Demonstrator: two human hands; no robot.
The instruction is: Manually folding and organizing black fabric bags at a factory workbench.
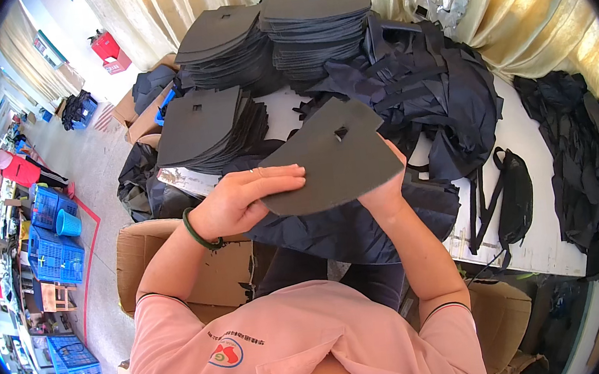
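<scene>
I hold up a dark grey foam panel (334,165) with a curved near edge and a small square hole, tilted above the table. My left hand (238,197) grips its left edge, the fingers lying together across the top face. At the right edge, my right hand (387,185) holds the panel, most of its fingers hidden behind it. Under the panel, black fabric (326,231) spreads over the table's near edge and toward my lap. A stack of similar panels (198,128) stands just beyond my left hand.
Two taller panel stacks (222,38) (315,21) stand at the back of the white table (547,212). Black fabric pieces (420,86) heap up on the right, near a small black bag (513,194). Cardboard boxes (143,258) flank me. Blue crates (54,253) and another person (20,169) are far left.
</scene>
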